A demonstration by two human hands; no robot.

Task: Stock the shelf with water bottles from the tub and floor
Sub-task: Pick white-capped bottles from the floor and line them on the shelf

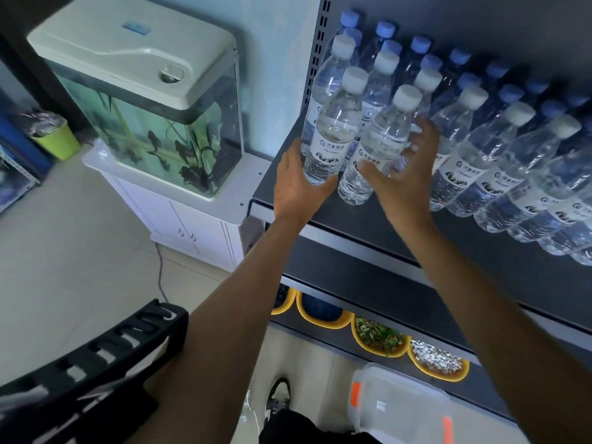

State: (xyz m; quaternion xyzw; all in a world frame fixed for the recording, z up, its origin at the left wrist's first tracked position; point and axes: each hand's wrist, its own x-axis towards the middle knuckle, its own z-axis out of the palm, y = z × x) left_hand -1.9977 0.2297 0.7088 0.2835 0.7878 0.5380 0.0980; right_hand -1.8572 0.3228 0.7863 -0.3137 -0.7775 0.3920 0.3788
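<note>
The dark shelf (346, 219) holds several rows of clear water bottles (499, 161), white-capped in front and blue-capped behind. My left hand (296, 184) grips a white-capped water bottle (334, 133) by its lower part at the shelf's left front; its base is at the shelf surface. Just to the right, my right hand (405, 174) wraps a second water bottle (379, 145), thumb across the front and fingers spread behind it. This bottle stands on the shelf beside the front row. No tub is in view.
A fish tank (150, 107) on a white cabinet (192, 229) stands left of the shelf. A black slatted crate (93, 357) is at lower left. Yellow bowls (378, 341) sit on the bottom shelf, and a clear lidded box (400, 408) with orange clips lies on the floor.
</note>
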